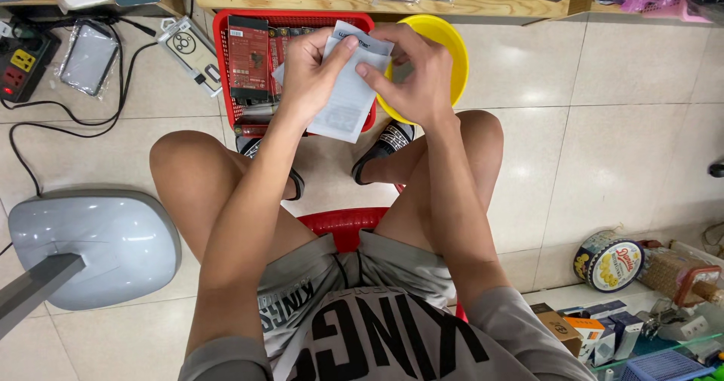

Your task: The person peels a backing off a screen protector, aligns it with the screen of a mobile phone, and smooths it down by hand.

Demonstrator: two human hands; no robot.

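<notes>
You hold a flat white packet [348, 98], thin and papery with fine grey print, in the upper middle of the frame. Your left hand [313, 72] pinches its left edge, thumb on top; your right hand [415, 76] curls over its right side, fingers [375, 70] pressing the face. Behind it sit a red mesh plastic basket [226, 64] of red packages and a smooth yellow bowl [446, 42] on the glossy tiled floor [603, 125].

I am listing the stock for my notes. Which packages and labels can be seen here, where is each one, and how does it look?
White flat packet: held by both hands, left hand, right hand.
Red flat packs: standing in the red basket.
Clear sleeve: on the floor, upper left.
Round printed tin: lower right, blue and yellow.
</notes>
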